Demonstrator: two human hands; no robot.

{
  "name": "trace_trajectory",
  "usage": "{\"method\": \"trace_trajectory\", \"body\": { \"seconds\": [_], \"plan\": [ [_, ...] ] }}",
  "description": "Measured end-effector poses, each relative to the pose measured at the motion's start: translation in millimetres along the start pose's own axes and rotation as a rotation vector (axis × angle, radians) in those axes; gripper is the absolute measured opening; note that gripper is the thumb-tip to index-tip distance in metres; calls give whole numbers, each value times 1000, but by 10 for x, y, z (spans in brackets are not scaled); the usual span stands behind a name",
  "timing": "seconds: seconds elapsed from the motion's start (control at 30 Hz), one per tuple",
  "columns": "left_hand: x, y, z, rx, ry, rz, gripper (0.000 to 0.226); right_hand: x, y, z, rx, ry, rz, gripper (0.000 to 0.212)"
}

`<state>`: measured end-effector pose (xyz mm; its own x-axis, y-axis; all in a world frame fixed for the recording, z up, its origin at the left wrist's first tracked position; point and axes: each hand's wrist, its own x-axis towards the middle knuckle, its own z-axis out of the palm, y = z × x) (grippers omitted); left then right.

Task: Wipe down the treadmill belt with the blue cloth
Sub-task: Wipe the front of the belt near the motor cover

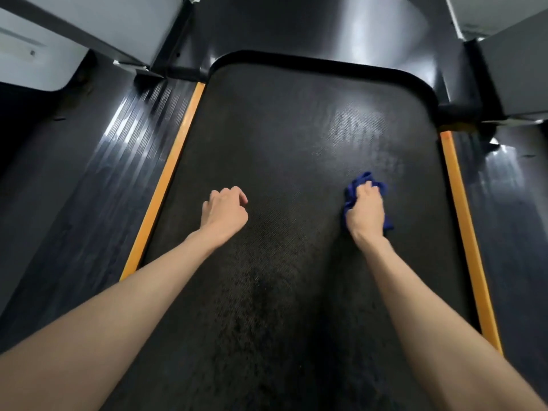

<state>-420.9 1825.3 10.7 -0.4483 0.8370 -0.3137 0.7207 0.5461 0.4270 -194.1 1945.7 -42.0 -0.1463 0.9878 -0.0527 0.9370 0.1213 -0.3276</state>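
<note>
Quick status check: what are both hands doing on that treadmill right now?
Right hand shut on blue cloth, pressed to treadmill belt, right side. Left hand empty, loosely curled over belt. Nothing in the way.

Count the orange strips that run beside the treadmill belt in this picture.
2: one orange strip along the belt's left edge, one along its right edge. Their near ends run out of view.

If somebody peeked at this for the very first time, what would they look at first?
Probably the blue cloth, bunched up under the right hand on the right part of the dark treadmill belt. Next, the bright orange strips running along both edges of the belt. The left hand is out over the middle-left of the belt, fingers curled and holding nothing.
</note>
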Motion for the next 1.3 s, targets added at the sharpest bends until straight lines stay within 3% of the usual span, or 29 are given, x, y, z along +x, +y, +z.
{"method": "trace_trajectory", "body": {
  "seconds": [0.03, 0.13, 0.2, 0.23, 0.3, 0.37, 0.4, 0.47, 0.57, 0.6, 0.7, 0.77, 0.83, 0.9, 0.93, 1.03, 1.1, 1.13, 1.2, 1.3],
  "plan": [
    [38, 67, 10, -1, 12, 11, 29, -155, -170, 37, 41, -36, -117, 45],
    [106, 264, 72, 1, 63, 34, 31, -718, -309, 145, -15, -236, -692, 60],
    [121, 353, 133, -4, 79, 61, 31, -641, -18, 43, -79, -219, -821, 56],
    [117, 378, 145, -5, 75, 77, 30, -487, 174, 14, -66, -143, -751, 51],
    [89, 403, 142, 27, 50, 144, 31, -151, 506, -124, 15, 38, -395, 47],
    [51, 414, 106, 147, 9, 255, 33, 83, 631, -161, 23, 64, -98, 43],
    [33, 422, 82, 208, -8, 301, 35, 88, 555, -109, 69, 63, -35, 40],
    [31, 478, 18, 260, -18, 339, 35, -114, 277, 17, 220, 95, -99, 32],
    [106, 636, -55, 323, -26, 362, 31, -638, 68, 143, 172, -104, -615, 45],
    [122, 690, -62, 346, -50, 366, 30, -714, 117, 130, 117, -175, -688, 53],
    [146, 820, -31, 362, -117, 384, 31, -559, 556, -6, 81, -75, -541, 54],
    [151, 875, -9, 357, -131, 399, 31, -296, 897, -185, 75, 92, -289, 49],
    [153, 937, 21, 297, -129, 395, 31, -34, 1100, -340, 44, 109, 3, 48],
    [146, 969, 53, 215, -143, 359, 31, 24, 937, -341, 61, 98, 156, 48],
    [150, 972, 88, 178, -157, 339, 31, -48, 774, -297, 63, 99, 108, 46],
    [168, 935, 183, 113, -217, 251, 29, -517, 536, -18, -20, -46, -493, 62],
    [183, 907, 205, 75, -250, 200, 29, -554, 674, -86, -76, -146, -695, 65],
    [191, 887, 208, 56, -260, 182, 29, -455, 794, -156, -57, -113, -682, 59],
    [198, 829, 202, 26, -265, 162, 29, -246, 1015, -299, -12, 26, -458, 49],
    [209, 748, 160, -27, -237, 154, 30, 13, 1133, -379, -38, 80, -189, 53]
  ]
}}
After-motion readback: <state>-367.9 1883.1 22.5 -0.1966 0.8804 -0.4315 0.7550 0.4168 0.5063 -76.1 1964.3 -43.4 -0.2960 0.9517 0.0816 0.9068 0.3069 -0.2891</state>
